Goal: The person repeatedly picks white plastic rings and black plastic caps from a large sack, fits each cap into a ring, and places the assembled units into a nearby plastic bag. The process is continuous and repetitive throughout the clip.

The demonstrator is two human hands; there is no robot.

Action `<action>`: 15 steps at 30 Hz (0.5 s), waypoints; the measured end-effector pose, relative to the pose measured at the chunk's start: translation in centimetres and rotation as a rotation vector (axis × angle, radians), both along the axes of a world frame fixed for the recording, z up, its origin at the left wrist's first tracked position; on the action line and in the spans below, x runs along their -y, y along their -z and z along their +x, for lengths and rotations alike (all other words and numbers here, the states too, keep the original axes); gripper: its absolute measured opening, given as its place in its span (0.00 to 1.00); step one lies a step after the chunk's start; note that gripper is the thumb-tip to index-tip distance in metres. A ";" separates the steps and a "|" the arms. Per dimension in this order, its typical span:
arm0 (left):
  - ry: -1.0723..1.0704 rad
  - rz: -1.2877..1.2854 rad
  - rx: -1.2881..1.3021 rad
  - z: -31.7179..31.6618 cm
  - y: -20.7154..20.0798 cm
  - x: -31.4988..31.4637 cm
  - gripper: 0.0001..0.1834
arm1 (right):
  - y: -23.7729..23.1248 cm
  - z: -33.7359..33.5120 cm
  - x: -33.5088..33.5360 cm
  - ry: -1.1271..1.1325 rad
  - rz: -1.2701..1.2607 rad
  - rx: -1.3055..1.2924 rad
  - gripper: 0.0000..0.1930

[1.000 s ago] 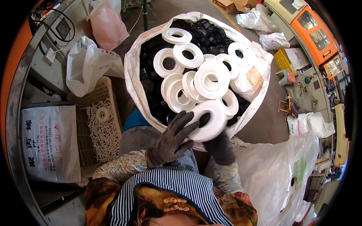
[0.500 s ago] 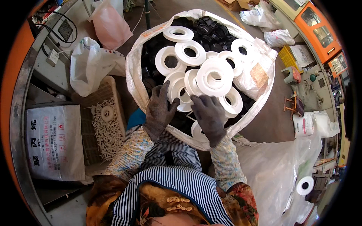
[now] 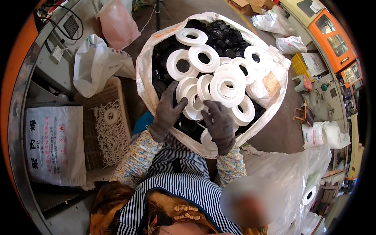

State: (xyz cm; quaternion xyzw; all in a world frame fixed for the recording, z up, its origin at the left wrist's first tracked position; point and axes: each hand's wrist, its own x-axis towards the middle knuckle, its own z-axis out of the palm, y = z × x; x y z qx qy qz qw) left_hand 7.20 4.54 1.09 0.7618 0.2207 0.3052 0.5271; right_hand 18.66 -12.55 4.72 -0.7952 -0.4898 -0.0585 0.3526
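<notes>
A large white woven sack [image 3: 145, 84] stands before me, full of black plastic parts [image 3: 221, 35] with several white flanged plastic rings [image 3: 203, 58] on top. My left hand [image 3: 166, 117], in a dark grey glove, has its fingers apart at the left side of a white ring [image 3: 192, 111]; its thumb lies by the rim. My right hand [image 3: 219, 127], gloved alike, curls its fingertips at that ring's right edge, partly hiding the contact. Beside the right hand lies a stack of rings [image 3: 235, 98]. Another white ring [image 3: 207, 140] shows below, partly behind the right hand.
At left, a beige plastic crate [image 3: 124, 117] holds thin white sticks [image 3: 111, 137] and a small ring, beside a printed white bag [image 3: 56, 147]. Clear plastic sheeting [image 3: 274, 168] covers the lower right. A small stool [image 3: 304, 115] stands farther right. A grey blurred patch covers my right sleeve.
The view has shifted slightly. My right fingers have moved back off the ring stack's lower edge and curled more. The ring between my hands sits slightly lower, with the one behind it showing more.
</notes>
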 end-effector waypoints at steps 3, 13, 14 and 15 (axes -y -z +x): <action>0.148 -0.363 0.161 1.1 -0.1 0.1 0.35 | 0.8 -1.2 0.2 -0.038 -0.070 -0.007 0.21; 0.143 -0.279 0.078 -0.9 -2.8 3.3 0.31 | 2.1 -3.3 -2.1 0.190 0.365 0.059 0.31; 0.131 -0.322 0.111 -1.7 -2.9 3.6 0.30 | 1.9 -3.6 -1.7 0.145 0.353 -0.130 0.29; 0.117 -0.364 0.128 -2.3 -2.9 3.7 0.30 | 1.7 -3.9 -1.3 0.094 0.407 -0.296 0.27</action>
